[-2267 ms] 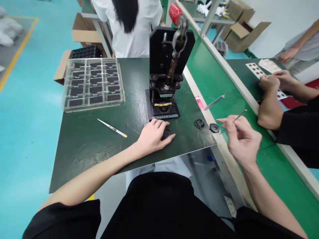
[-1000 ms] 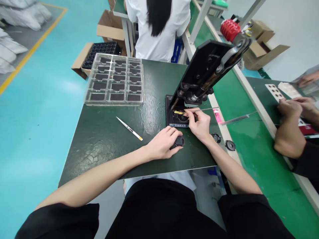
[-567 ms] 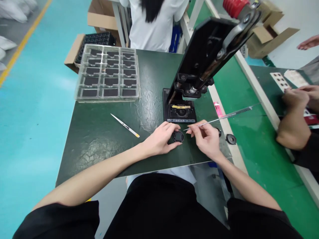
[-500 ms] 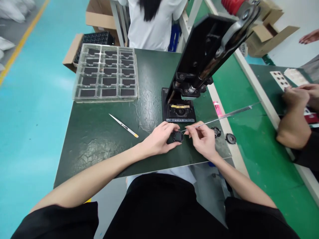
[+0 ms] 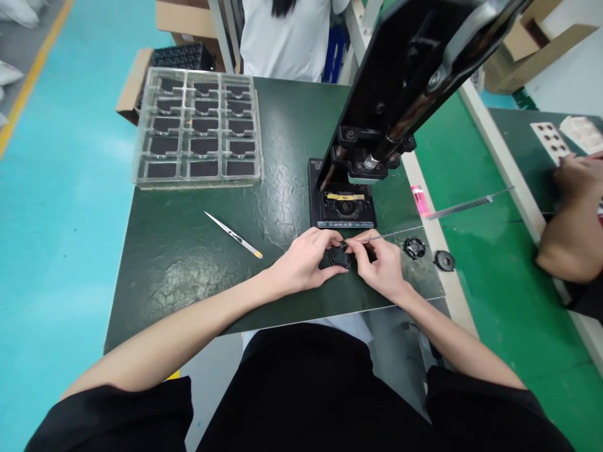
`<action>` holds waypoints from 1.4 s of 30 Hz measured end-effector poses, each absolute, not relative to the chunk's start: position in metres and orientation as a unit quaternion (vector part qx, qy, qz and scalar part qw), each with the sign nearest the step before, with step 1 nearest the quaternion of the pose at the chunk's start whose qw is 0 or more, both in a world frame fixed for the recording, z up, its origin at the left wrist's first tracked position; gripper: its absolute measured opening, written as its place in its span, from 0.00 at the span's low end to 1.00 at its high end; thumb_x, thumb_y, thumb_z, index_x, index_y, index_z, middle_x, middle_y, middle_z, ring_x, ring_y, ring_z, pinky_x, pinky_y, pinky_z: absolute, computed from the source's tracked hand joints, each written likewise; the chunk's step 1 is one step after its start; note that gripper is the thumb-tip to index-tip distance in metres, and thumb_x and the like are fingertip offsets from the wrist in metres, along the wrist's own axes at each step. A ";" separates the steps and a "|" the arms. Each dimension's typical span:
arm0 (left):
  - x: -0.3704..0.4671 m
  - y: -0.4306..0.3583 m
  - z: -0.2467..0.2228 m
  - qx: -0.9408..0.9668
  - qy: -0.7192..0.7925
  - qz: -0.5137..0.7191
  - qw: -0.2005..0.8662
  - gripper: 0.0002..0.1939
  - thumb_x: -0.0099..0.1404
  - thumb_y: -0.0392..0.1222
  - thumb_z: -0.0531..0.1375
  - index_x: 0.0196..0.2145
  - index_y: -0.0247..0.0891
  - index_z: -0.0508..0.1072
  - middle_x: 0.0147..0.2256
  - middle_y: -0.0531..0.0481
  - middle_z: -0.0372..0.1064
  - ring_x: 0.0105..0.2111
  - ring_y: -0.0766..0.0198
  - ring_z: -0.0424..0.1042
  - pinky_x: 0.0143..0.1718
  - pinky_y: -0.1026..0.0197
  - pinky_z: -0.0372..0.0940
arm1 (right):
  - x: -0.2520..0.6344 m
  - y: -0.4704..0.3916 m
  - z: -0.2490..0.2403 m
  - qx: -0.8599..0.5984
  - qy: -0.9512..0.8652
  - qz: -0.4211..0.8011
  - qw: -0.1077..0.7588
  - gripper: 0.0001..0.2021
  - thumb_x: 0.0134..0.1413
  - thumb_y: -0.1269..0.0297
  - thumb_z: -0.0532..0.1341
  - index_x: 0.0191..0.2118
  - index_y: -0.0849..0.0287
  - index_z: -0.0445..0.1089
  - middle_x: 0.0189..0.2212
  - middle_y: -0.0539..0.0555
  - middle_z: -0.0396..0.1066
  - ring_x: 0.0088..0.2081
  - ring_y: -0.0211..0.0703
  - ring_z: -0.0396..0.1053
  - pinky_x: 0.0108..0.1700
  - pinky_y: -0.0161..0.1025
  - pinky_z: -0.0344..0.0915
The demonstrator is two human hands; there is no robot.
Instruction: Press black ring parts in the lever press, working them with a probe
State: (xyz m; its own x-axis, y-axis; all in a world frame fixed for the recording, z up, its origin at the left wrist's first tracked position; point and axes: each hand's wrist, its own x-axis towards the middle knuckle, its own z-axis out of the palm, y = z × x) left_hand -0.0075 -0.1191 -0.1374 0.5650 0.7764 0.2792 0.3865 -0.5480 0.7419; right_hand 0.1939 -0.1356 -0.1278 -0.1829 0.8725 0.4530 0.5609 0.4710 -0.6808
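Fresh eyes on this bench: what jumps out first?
The tall black press, probably, toward the right of the green table. Next, the clear tray of dark pieces at the table's far left. Then, in front of the press, the left hand on a round black part and the right hand holding a thin stick.

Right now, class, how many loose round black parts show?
3: one part held by the left hand, another on the table, a third on the white rail. Others may be hidden.
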 end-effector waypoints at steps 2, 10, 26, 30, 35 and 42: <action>-0.007 -0.119 -0.137 0.826 0.353 0.306 0.315 0.23 0.63 0.45 0.71 0.49 0.39 0.65 0.45 0.46 0.75 0.47 0.56 0.76 0.48 0.53 0.73 | 0.193 -0.135 -0.128 -0.473 -0.756 0.165 0.422 0.06 0.65 0.69 0.61 0.34 0.56 0.70 0.27 0.51 0.75 0.27 0.40 0.75 0.30 0.36 0.72; -0.006 -0.119 -0.136 0.821 0.361 0.307 0.318 0.24 0.61 0.46 0.71 0.47 0.39 0.64 0.44 0.46 0.74 0.45 0.56 0.75 0.47 0.53 0.73 | 0.191 -0.135 -0.127 -0.465 -0.775 0.131 0.408 0.07 0.65 0.70 0.59 0.34 0.56 0.70 0.27 0.52 0.75 0.28 0.40 0.75 0.31 0.37 0.72; -0.004 -0.121 -0.136 0.815 0.379 0.311 0.308 0.25 0.60 0.45 0.71 0.42 0.42 0.57 0.39 0.51 0.68 0.39 0.58 0.73 0.40 0.56 0.71 | 0.186 -0.134 -0.125 -0.444 -0.803 0.082 0.390 0.07 0.65 0.73 0.59 0.35 0.56 0.69 0.28 0.52 0.75 0.29 0.41 0.75 0.32 0.38 0.72; -0.003 -0.124 -0.143 0.794 0.382 0.343 0.325 0.29 0.59 0.42 0.71 0.43 0.43 0.53 0.40 0.50 0.67 0.40 0.58 0.75 0.38 0.57 0.71 | 0.186 -0.134 -0.127 -0.448 -0.803 0.081 0.386 0.07 0.66 0.72 0.58 0.35 0.55 0.69 0.28 0.52 0.75 0.29 0.42 0.75 0.32 0.39 0.72; -0.002 -0.125 -0.148 0.793 0.378 0.358 0.317 0.34 0.58 0.42 0.73 0.45 0.43 0.50 0.42 0.48 0.70 0.41 0.55 0.78 0.38 0.56 0.73 | 0.185 -0.134 -0.130 -0.436 -0.810 0.080 0.383 0.07 0.66 0.71 0.58 0.34 0.55 0.69 0.27 0.52 0.74 0.30 0.42 0.74 0.32 0.39 0.71; -0.001 -0.121 -0.149 0.778 0.386 0.359 0.342 0.37 0.54 0.45 0.76 0.41 0.45 0.48 0.40 0.50 0.74 0.40 0.56 0.80 0.37 0.57 0.74 | 0.183 -0.132 -0.126 -0.453 -0.779 0.128 0.415 0.10 0.67 0.67 0.59 0.31 0.55 0.67 0.25 0.51 0.73 0.26 0.40 0.72 0.30 0.37 0.70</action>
